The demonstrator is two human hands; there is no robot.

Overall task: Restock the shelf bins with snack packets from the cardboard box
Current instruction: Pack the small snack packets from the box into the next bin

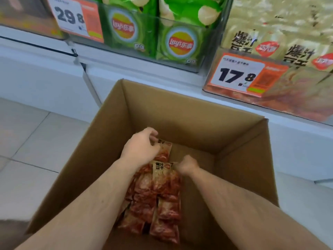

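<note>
Snack packets (158,193) under both hands, low in the cardboard box (180,114).

Left fingers (153,136) curled down at the far end of the red pile, on or just above the topmost packet near the back wall; contact hard to confirm, so grip not certain. Right hand (187,166) bunched beside the labelled packet (162,175), fingertips hidden, apparently pinching its upper right corner. Pile running lengthways from near edge toward far wall, packets overlapping, long axes roughly along the forearms, lying left of centre. Left hand (142,150) nearer the far packets, right nearer the middle one. Beyond and up to the right, on the shelf, matching bin (234,94) with the 17.8 tag; green chip bags (153,33) in the bin to its left. Likely next: lift up and right.
</note>
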